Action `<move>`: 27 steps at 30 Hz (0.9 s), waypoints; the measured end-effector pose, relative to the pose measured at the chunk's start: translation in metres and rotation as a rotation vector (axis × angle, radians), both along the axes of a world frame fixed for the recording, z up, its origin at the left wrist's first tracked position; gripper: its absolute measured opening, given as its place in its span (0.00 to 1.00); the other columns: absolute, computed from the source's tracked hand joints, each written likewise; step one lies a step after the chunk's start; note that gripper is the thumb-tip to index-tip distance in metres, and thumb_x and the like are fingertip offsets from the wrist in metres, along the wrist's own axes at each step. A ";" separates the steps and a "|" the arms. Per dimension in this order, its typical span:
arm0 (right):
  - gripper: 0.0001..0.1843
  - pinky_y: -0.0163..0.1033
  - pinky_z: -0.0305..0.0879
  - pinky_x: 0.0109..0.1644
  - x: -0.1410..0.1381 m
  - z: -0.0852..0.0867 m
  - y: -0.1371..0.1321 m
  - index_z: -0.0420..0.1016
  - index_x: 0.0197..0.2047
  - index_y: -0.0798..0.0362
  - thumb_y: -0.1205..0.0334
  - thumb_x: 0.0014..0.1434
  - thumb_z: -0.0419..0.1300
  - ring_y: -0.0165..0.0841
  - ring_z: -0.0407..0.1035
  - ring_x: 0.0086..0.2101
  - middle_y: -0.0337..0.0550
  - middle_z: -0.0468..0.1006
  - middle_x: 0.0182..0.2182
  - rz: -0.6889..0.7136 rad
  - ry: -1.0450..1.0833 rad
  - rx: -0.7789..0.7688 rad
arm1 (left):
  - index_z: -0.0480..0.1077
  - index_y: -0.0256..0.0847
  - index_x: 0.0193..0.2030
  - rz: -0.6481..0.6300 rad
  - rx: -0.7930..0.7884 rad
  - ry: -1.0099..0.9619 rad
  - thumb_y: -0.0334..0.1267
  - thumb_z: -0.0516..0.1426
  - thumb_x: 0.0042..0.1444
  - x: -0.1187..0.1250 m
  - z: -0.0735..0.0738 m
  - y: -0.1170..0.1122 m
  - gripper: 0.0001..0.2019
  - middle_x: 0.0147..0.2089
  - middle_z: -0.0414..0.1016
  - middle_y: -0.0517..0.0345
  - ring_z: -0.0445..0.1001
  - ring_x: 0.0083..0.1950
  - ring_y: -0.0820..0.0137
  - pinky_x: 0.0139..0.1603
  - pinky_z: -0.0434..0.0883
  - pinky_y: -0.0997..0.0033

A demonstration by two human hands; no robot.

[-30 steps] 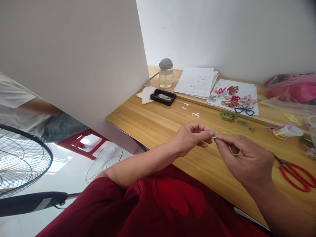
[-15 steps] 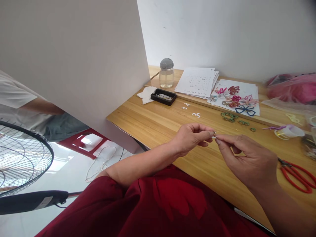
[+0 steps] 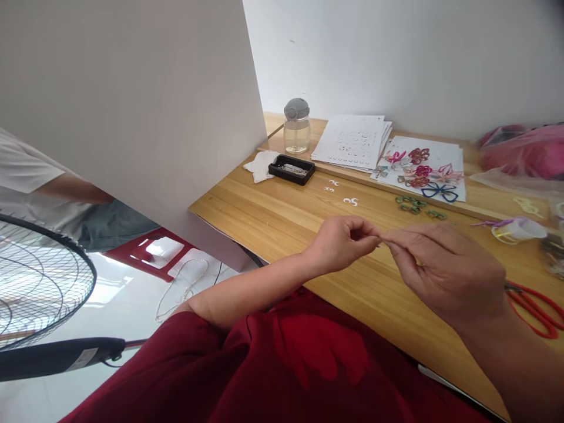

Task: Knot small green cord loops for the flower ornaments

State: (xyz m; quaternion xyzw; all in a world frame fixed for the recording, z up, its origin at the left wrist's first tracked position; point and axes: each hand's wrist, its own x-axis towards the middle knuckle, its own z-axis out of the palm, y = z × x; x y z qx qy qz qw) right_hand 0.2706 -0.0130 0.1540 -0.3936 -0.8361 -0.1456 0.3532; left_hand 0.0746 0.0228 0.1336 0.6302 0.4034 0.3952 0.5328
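Observation:
Over the wooden desk (image 3: 282, 217), my left hand (image 3: 341, 242) and my right hand (image 3: 445, 273) meet fingertip to fingertip. Both are pinched together on a tiny pale piece that the fingers now hide. Small white curled paper shapes (image 3: 350, 202) lie on the desk just beyond my hands. Green curled pieces (image 3: 410, 204) lie to the right of them. A white sheet (image 3: 423, 167) with several colourful curled flower shapes lies further back.
Red-handled scissors (image 3: 535, 305) lie at the right. A black tray (image 3: 291, 170), a white cloth (image 3: 261, 166), a lidded jar (image 3: 296, 126) and a stack of punched white sheets (image 3: 352, 141) sit at the back. A white partition (image 3: 132, 106) stands left, with a fan (image 3: 39, 282) and another person (image 3: 48, 194) beyond.
My fingertips have closed tighter together, and the small white piece seen between them earlier is now covered. The view has shifted slightly.

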 end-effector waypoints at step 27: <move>0.14 0.35 0.67 0.27 -0.010 -0.014 -0.008 0.86 0.48 0.44 0.50 0.62 0.72 0.30 0.72 0.23 0.35 0.80 0.23 -0.105 0.788 -0.595 | 0.77 0.36 0.33 -0.008 -0.357 -0.424 0.51 0.76 0.43 0.007 -0.004 -0.002 0.22 0.28 0.76 0.60 0.72 0.30 0.77 0.33 0.67 0.74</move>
